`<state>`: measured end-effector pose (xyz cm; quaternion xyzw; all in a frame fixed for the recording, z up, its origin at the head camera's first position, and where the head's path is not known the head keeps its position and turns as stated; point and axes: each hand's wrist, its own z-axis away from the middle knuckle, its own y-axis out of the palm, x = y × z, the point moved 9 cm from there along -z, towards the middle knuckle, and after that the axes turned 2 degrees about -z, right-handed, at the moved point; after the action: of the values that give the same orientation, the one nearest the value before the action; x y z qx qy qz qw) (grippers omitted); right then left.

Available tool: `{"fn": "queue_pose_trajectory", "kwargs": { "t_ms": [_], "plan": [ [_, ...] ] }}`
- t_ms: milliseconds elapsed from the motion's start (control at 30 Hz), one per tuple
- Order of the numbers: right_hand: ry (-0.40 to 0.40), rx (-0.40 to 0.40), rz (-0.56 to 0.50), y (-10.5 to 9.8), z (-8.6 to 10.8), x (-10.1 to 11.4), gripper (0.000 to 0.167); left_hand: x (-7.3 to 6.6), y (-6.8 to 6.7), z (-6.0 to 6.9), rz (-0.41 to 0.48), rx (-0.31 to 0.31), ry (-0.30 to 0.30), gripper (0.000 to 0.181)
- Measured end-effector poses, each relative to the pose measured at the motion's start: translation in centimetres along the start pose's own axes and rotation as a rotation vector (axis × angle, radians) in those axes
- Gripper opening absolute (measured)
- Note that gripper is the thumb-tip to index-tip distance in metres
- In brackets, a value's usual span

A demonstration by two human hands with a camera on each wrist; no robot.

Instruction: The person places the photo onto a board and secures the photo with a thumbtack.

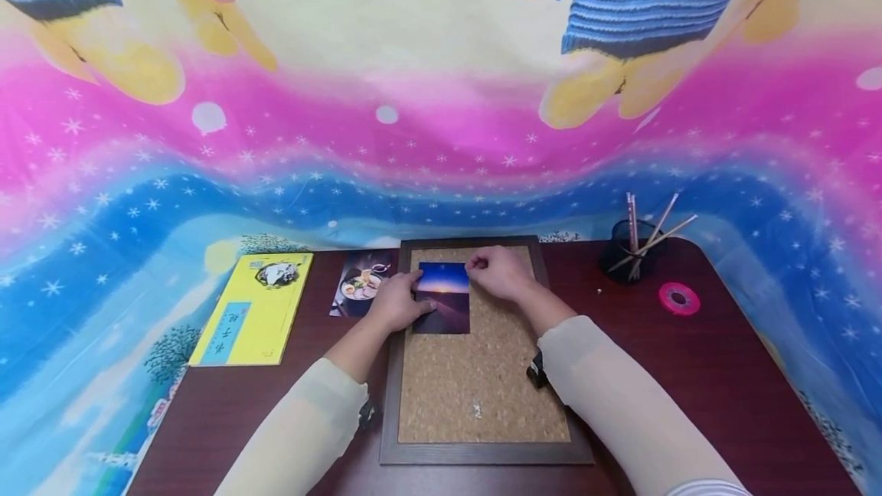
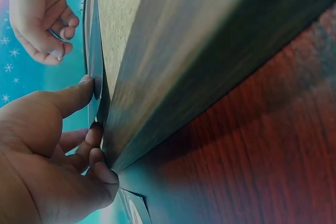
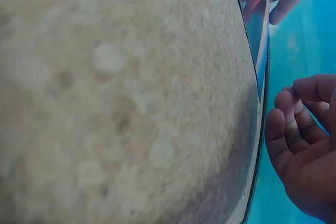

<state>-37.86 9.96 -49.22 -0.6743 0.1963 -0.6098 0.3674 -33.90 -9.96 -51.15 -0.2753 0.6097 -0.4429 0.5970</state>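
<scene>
A sunset photo [image 1: 448, 289] lies over the upper left of a framed cork board [image 1: 482, 373]. My left hand [image 1: 396, 302] holds it by the left side, the thumb on its face and the fingers along its edge; the left wrist view shows the photo [image 2: 96, 61] between them. Near the photo's upper right corner is my right hand [image 1: 503, 274], thumb and forefinger tips together and the other fingers curled. In the right wrist view, the right hand [image 3: 304, 140] shows no object at its fingertips; anything tiny there is hidden.
Small clear pieces [image 1: 477, 409] lie on the lower cork. A food photo [image 1: 351, 293] lies partly behind the left hand, beside a yellow booklet [image 1: 258, 320]. At right stand a black pencil cup [image 1: 623, 251], a pink round case [image 1: 679, 298] and one tiny piece [image 1: 599, 292].
</scene>
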Motion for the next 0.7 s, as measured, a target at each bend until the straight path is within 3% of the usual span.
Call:
{"fn": "queue_pose_trajectory", "kwargs": {
  "t_ms": [267,700],
  "plan": [
    [-0.006,0.042,-0.032,1.1,-0.8,0.4,0.013,0.1,0.1,0.0,-0.003,0.01,-0.027,0.078],
    [-0.029,0.041,-0.026,2.4,-2.5,0.9,0.014,0.1,0.5,-0.2,-0.053,-0.007,-0.035,0.078]
  ]
}}
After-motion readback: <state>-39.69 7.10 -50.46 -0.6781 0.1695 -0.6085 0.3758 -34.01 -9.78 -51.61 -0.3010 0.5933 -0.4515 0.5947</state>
